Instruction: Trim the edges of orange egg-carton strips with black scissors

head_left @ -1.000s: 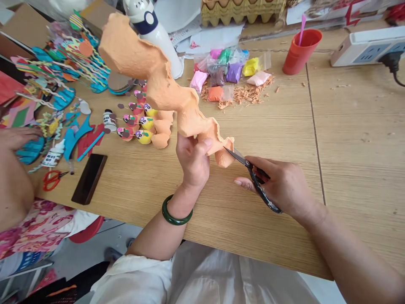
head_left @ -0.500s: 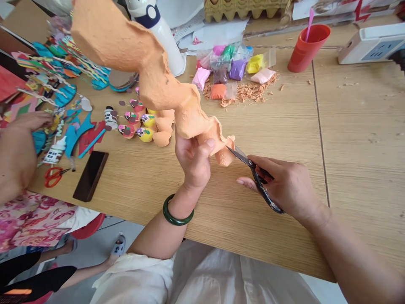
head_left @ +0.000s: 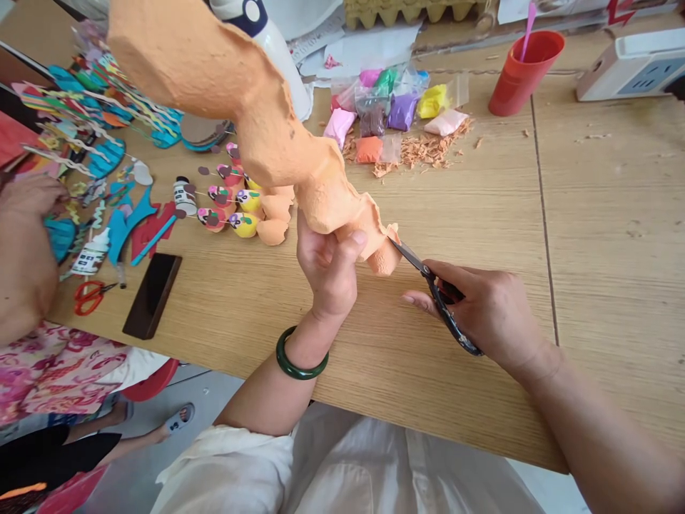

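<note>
My left hand [head_left: 327,268], with a green bangle on its wrist, grips the lower end of a long orange strip of egg-carton pulp [head_left: 257,114] that rises up and to the left over the wooden table [head_left: 481,214]. My right hand [head_left: 484,310] is closed on dark-handled scissors [head_left: 436,293]. Their blades touch the strip's lowest cup, just right of my left thumb.
Small painted egg-cup figures [head_left: 238,210] and cut orange cups lie behind my left hand. Bags of coloured clay [head_left: 388,111], orange scraps, a red cup [head_left: 521,71], a power strip [head_left: 631,68], a white bottle, a phone [head_left: 151,295], red scissors [head_left: 88,296] and paper cut-outs lie around. Another person's arm [head_left: 24,250] is at left.
The orange strip has swung nearer to the camera and further left at its top. The scissors have moved slightly up with the strip's lower end. The neighbour's hand has shifted.
</note>
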### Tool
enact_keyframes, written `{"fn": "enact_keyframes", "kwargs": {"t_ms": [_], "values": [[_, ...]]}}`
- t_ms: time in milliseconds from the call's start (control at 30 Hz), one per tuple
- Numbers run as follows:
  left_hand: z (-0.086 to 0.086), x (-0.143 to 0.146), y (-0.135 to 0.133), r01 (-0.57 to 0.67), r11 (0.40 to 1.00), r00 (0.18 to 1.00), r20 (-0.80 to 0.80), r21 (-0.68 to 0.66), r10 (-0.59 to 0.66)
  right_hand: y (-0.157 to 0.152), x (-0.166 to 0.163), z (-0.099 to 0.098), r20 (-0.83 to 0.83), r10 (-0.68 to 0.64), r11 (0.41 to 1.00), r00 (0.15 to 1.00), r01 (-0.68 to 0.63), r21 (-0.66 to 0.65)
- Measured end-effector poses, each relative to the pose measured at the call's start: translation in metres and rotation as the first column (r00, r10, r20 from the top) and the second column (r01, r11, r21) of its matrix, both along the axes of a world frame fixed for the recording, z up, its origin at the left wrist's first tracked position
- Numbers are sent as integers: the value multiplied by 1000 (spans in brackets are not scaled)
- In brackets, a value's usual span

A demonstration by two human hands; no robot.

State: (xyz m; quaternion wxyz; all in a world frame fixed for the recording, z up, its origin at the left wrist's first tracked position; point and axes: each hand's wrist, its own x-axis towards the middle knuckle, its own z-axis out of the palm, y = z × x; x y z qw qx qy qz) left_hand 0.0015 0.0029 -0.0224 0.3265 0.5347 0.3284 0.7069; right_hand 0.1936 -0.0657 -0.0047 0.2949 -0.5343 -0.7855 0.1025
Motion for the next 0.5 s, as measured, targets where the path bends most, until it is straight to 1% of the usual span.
{"fn": "enact_keyframes", "kwargs": {"t_ms": [67,133,267,367,433,500], "values": [[-3,-3,2,11,998,1000,-12,-58,-12,0,0,0,-7,-14,1000,1000,14,-12],[-7,-6,4,28,992,998,-50,-122,-35,0,1,0,-22,-19,998,1000,18,-56],[-10,-6,6,111,968,987,-90,-226,-134,-2,1,1,-87,-47,980,995,29,-198],[-9,-1,4,110,955,988,-77,-274,-136,-1,2,4,-142,-83,955,986,38,-293],[-9,-1,5,115,950,984,-100,-289,-149,1,3,7,-204,-75,929,976,-6,-369],[-13,-5,8,149,946,971,-137,-289,-195,4,4,12,-295,-43,882,955,-103,-460]]}}
